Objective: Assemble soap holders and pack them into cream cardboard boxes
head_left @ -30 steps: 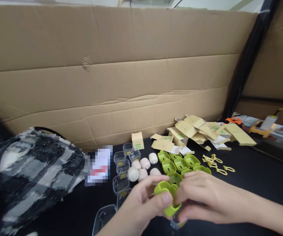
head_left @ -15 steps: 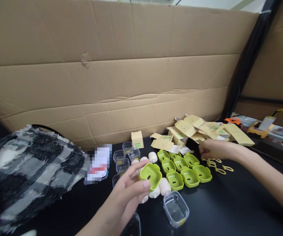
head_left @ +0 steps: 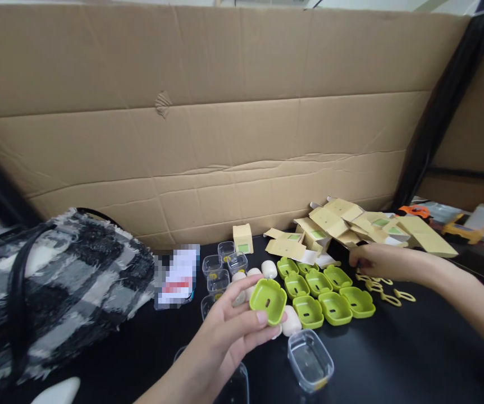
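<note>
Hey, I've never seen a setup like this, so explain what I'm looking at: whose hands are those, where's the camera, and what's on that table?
There's no machine here: these are a person's two bare hands, seen from one camera worn on the head, looking forward and down. The left hand holds a small green cup. The right hand is by some yellow loops; I can't tell whether it grips one. On the black table are more green cups, clear plastic boxes, whitish rounded pieces and a pile of cardboard packaging. A checked bag lies at the picture's left, and a cardboard wall stands behind.
</note>
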Action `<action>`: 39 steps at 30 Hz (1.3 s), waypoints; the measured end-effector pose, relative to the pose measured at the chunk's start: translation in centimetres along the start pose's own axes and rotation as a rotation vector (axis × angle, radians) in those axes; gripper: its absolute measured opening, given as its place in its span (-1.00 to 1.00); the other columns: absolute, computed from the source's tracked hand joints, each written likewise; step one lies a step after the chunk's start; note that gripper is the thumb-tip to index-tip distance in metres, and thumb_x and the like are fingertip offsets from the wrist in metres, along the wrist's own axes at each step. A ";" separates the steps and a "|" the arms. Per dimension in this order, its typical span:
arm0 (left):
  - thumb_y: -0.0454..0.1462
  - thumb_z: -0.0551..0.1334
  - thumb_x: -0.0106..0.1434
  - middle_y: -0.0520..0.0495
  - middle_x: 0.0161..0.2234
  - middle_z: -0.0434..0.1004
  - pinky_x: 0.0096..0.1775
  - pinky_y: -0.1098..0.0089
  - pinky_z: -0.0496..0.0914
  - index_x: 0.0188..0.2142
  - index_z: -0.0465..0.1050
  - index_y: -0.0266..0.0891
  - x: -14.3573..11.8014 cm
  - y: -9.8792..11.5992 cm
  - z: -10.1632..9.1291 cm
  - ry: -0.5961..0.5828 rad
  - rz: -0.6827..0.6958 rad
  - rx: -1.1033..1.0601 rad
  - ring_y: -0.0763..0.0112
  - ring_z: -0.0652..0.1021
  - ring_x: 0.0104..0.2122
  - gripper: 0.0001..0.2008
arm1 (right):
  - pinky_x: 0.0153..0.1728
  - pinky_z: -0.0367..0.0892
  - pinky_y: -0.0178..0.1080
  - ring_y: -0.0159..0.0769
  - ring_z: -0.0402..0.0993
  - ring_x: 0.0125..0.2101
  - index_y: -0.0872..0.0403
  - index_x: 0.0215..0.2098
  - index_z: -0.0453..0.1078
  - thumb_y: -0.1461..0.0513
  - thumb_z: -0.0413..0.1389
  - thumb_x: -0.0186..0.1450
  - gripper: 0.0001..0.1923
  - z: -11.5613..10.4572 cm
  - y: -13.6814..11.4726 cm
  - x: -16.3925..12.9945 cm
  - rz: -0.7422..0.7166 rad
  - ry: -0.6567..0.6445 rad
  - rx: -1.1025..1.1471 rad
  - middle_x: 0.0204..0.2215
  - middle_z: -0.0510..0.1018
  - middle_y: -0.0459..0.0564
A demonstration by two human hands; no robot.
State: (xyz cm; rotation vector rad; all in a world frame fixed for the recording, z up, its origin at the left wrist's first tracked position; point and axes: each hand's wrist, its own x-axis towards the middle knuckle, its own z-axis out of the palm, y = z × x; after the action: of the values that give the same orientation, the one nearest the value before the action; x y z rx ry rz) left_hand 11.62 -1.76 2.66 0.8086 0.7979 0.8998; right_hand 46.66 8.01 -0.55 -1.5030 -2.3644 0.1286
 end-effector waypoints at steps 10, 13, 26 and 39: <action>-0.31 0.43 0.05 -0.23 0.04 0.54 0.08 0.21 0.34 0.07 0.38 -0.32 0.2 -0.6 0.1 -0.103 0.000 0.121 0.14 0.53 0.03 -0.42 | -0.29 0.45 -0.29 -0.31 0.54 -0.27 0.03 -0.31 0.40 0.25 0.14 0.30 -0.99 -1.9 -13.3 -0.9 -0.499 0.241 0.503 -0.32 0.57 -0.02; -0.33 0.43 0.04 -0.11 0.02 0.56 0.09 0.22 0.30 0.06 0.40 -0.19 0.5 -1.6 -0.2 -0.205 0.028 0.185 0.23 0.54 0.00 -0.44 | -0.36 0.41 -0.32 -0.37 0.51 -0.39 0.06 -0.27 0.37 0.38 0.14 0.28 -0.89 0.0 -16.1 -2.1 -0.690 0.366 0.416 -0.38 0.59 -0.05; -0.39 0.39 0.04 -0.14 -0.09 0.62 0.01 0.21 0.37 -0.01 0.42 -0.25 0.5 -2.3 -0.2 -0.228 0.085 0.294 0.25 0.58 -0.08 -0.52 | -0.45 0.32 -0.24 -0.27 0.49 -0.44 0.26 -0.09 0.44 0.36 -0.37 0.49 -0.47 1.6 -15.9 -3.3 -0.885 0.409 -0.188 -0.28 0.65 0.15; -0.36 0.46 -0.06 -0.10 -0.24 0.69 -0.09 0.25 0.44 -0.19 0.58 -0.26 0.1 -2.2 0.6 -0.129 0.076 0.340 0.22 0.62 -0.20 -0.63 | -0.49 0.22 -0.19 -0.29 0.42 -0.53 0.20 -0.18 0.47 0.38 -0.34 0.47 -0.48 2.0 -16.9 -4.0 -0.808 0.472 -0.248 -0.40 0.64 0.05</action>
State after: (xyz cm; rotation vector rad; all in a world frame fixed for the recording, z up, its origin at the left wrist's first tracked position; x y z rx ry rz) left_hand 12.94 -2.66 0.98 1.1896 0.8220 0.7794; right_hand 32.94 -2.75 0.90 -0.4670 -2.4206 -0.6502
